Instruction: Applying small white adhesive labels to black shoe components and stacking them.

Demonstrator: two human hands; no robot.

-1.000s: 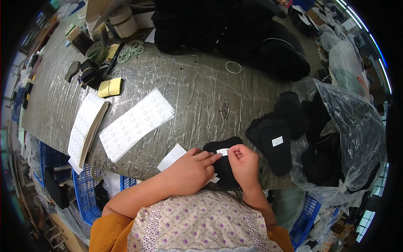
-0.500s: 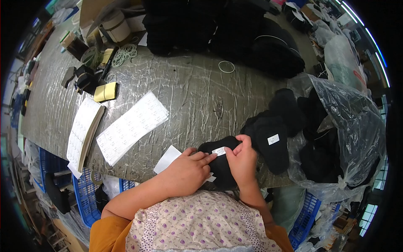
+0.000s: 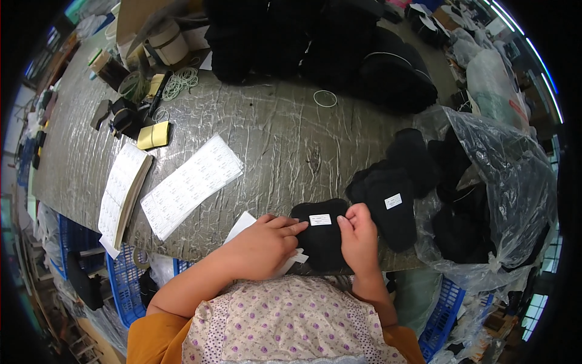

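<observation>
A black fabric piece (image 3: 322, 246) lies flat at the table's near edge, with a white label (image 3: 320, 219) on its upper part. My left hand (image 3: 267, 244) reaches over its left side, fingertips close to the label. A white paper sheet (image 3: 241, 225) shows on both sides of that hand, gripped under its fingers. At the fabric's right edge is my right hand (image 3: 361, 239), fingers curled and thumb against the forefinger; what is between them, if anything, is hidden. To the right, another black piece (image 3: 397, 227) with a white label rests on more black pieces.
Sheets of printed labels (image 3: 191, 188) and a thick label pad (image 3: 124, 197) lie left. Beyond are a yellow bundle (image 3: 153, 134) and rubber bands (image 3: 180, 83). Tall black fabric stacks (image 3: 303, 42) stand at the back. An open clear plastic bag (image 3: 503, 176) holds black pieces at right.
My right hand has drawn back to the right, off the label, which now lies fully visible on the fabric. My left hand has shifted slightly left with the white sheet.
</observation>
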